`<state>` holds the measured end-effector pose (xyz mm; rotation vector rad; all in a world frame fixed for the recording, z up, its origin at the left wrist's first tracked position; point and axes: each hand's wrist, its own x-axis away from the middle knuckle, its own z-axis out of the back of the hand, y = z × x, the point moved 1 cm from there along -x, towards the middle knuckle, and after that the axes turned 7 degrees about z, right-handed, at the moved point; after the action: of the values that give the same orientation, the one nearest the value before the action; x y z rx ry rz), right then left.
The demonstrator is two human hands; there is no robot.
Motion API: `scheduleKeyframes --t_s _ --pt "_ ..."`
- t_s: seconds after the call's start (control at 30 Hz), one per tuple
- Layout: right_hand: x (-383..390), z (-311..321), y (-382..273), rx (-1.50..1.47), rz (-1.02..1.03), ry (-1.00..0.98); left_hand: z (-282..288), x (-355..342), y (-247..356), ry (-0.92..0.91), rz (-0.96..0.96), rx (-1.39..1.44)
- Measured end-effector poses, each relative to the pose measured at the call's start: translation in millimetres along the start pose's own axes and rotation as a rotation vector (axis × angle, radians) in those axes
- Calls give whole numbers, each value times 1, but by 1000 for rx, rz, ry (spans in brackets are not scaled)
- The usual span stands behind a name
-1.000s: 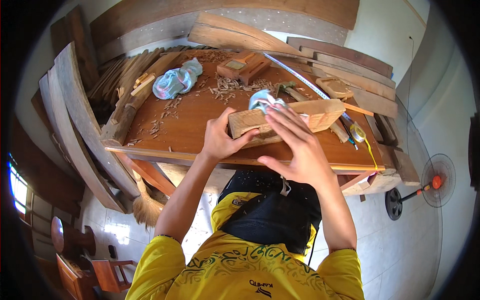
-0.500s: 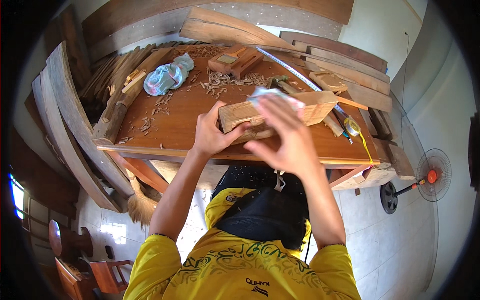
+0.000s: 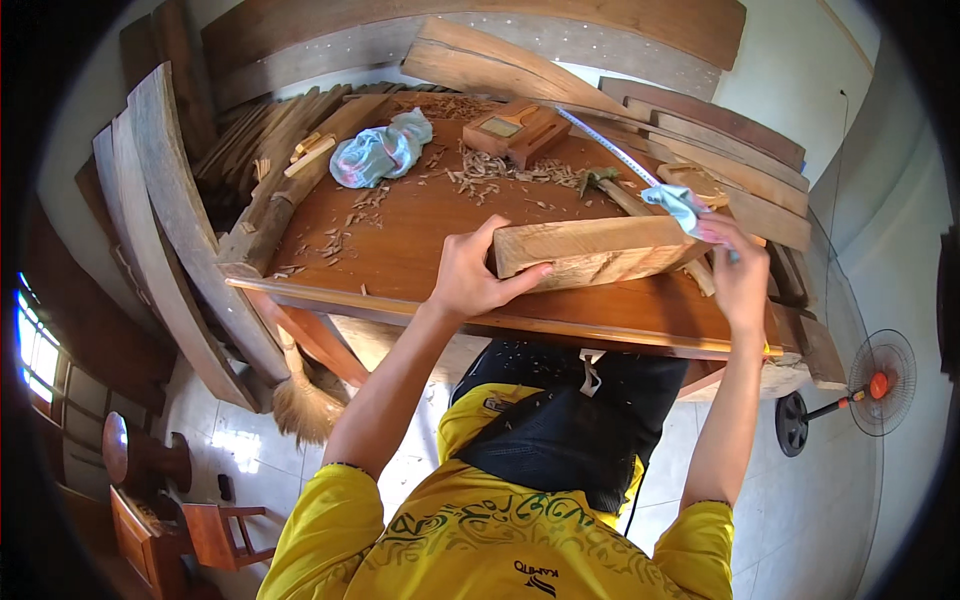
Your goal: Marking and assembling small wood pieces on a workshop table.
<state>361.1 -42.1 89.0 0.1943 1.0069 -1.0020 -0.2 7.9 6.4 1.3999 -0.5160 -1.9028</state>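
Note:
A thick block of pale brown wood [image 3: 600, 250] is held up over the near edge of the table. My left hand [image 3: 478, 272] grips its left end, the thumb along the near face and the fingers behind. At the block's right end my right hand [image 3: 735, 260] pinches a light blue and pink cloth [image 3: 678, 205], part of which sticks out to the left above the wood. Some of the right fingers are hidden by the cloth and the hand itself.
The brown table [image 3: 420, 230] carries wood shavings [image 3: 480, 170], a bundled blue cloth [image 3: 380, 150], a wooden box-like piece [image 3: 515, 132] and a measuring tape's blade [image 3: 610, 145]. Planks [image 3: 730, 150] line the back. A broom [image 3: 303, 405] stands below left; a fan [image 3: 880, 383] at right.
My right hand has moved with the cloth from the block's middle to its right end. The block has turned slightly, its left end still in my left hand. The whole view has shifted.

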Motion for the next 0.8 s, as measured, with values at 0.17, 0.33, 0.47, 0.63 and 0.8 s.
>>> scheduleKeyframes --t_s 0.17,0.33,0.47,0.63,0.8 --pt "-25 29 3 88 56 324 -2 0 0 -24 -13 54" --pt "-32 0 -8 -43 215 210 -1 1 -2 7 38 20" --pt "-22 -52 -42 -276 239 -103 -3 0 -8 35 20 30" --pt "3 -96 -100 -202 455 -61 -4 1 -15 24 25 72" --pt "8 -77 -75 -10 428 -89 -4 -1 -14 39 18 99"
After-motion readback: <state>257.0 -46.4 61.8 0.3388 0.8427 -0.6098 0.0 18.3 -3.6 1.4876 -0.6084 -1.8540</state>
